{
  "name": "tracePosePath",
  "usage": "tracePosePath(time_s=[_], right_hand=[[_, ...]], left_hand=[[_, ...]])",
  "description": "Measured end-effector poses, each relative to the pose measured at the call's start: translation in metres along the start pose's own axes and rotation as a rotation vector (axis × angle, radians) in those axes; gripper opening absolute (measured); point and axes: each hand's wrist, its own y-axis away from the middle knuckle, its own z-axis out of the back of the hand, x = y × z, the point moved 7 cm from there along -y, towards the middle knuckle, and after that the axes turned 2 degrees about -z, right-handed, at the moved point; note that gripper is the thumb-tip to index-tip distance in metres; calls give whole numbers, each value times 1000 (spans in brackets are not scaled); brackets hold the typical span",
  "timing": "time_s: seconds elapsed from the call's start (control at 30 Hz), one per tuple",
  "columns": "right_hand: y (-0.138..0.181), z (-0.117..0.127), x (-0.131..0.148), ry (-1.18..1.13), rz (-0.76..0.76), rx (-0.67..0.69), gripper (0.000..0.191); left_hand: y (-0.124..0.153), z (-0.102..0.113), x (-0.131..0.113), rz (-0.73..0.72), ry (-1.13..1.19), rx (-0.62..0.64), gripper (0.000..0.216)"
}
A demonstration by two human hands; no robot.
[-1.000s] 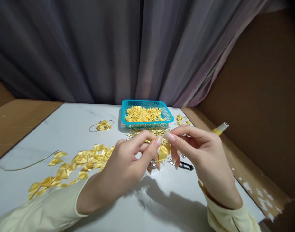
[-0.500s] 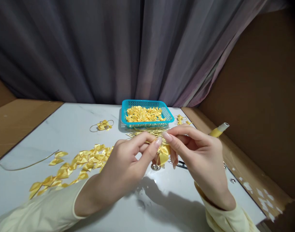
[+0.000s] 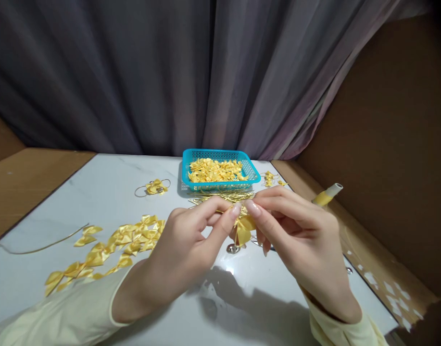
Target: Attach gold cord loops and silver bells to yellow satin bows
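Note:
Over the middle of the table, my left hand [image 3: 195, 250] pinches thumb and forefinger at the upper edge of a yellow satin ribbon bow [image 3: 245, 230]. My right hand [image 3: 296, 235] is closed in a pinch just right of it, thumb tip close to the left thumb; whatever thin thing lies in these fingers is too small to make out. The bow hangs below both thumbs. A small shiny silver piece, like a bell [image 3: 233, 248], shows under it. Behind the fingers lies a bundle of thin gold strips [image 3: 223, 196], partly covered by the hands.
A blue basket [image 3: 257, 179] of yellow bows stands at the back. Loose bows [image 3: 97, 253] spread at the left, near a gold cord [image 3: 43, 250]. A looped piece with a yellow bow [image 3: 156, 186] lies behind them. A yellow-and-white tube [image 3: 327, 194] sticks up behind my right hand.
My right hand has shifted slightly right, its thumb tip now a little apart from the left thumb. The left hand stays nearly still; the bow hangs more exposed.

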Motion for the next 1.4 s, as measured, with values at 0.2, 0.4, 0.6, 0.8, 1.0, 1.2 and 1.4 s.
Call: tracePosePath(time_s=[0.2,0.4,0.6,0.8,1.0,1.2,1.4], right_hand=[[4,0,6,34,-16,31,15],[4,-3,-1,-75,-109,110,17],[3,-12,-19,-564,-445,249,21],[4,-10,-23,-800,-553,195,22],[8,-16,-8,-788,-424,212,26],[11,-27,-7,-821,-424,247,20],[12,-35,-3,-830,-389,212,16]], left_hand=[[3,3,-5,-99,-104,-62,17],[3,5,-4,-114,-136,-83,15],[-2,10,-2,-198,-224,-186,13],[-5,15,3,-267,-351,-298,11],[-7,16,5,-266,-349,-290,11],[-9,18,7,-193,-186,-261,14],[-9,21,5,-181,-75,-249,17]])
